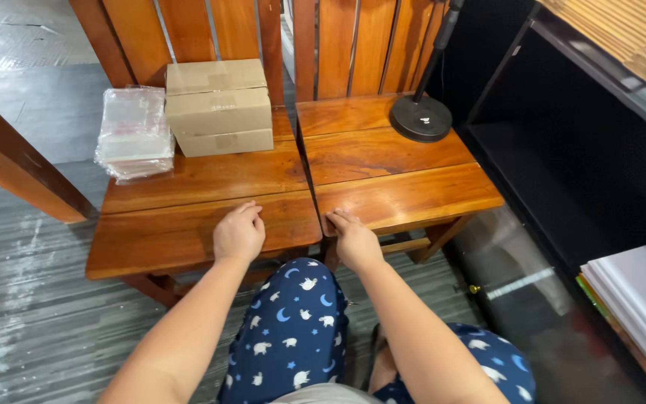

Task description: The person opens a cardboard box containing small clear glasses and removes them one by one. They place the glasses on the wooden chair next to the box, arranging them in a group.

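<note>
We rest our left hand (238,233) on the front edge of the left wooden chair seat (188,217), fingers curled loosely, gripping nothing. Our right hand (354,241) lies on the front edge of the right wooden chair seat (405,183), fingers bent narrow against the plank (whether they hook under the lip we cannot tell). Both seats stand side by side, touching or nearly so, planks running left to right, backs away from us. At the back of the left seat: stacked cardboard boxes (218,107), long axis crosswise, clear plastic bags (134,133) just beside. A black round stand base (421,118) sits at the back of the right seat.
</note>
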